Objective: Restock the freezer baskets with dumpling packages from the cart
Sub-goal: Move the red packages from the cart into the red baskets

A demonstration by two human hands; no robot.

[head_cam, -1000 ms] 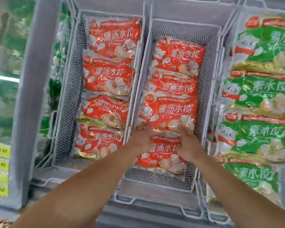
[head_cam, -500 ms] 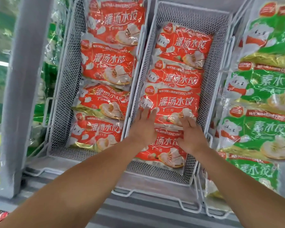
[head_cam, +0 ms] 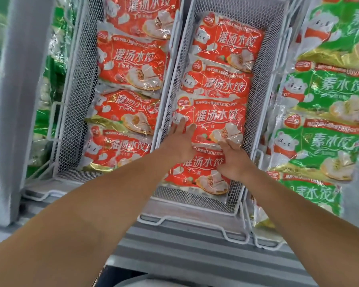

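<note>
Two bare forearms reach into an open freezer holding white mesh baskets. In the middle basket [head_cam: 255, 104], four red dumpling packs lie in an overlapping row. The left hand [head_cam: 179, 142] lies flat on the third pack [head_cam: 214, 119], fingers straight and spread near its lower left corner, gripping nothing. The right hand [head_cam: 233, 160] rests where that pack's lower edge overlaps the front pack [head_cam: 197, 172]; its fingers reach forward onto the plastic, and whether they curl under the edge cannot be told. The left basket [head_cam: 75, 112] holds more red packs [head_cam: 131, 67]. To the right, green packs [head_cam: 323, 96] fill another basket.
</note>
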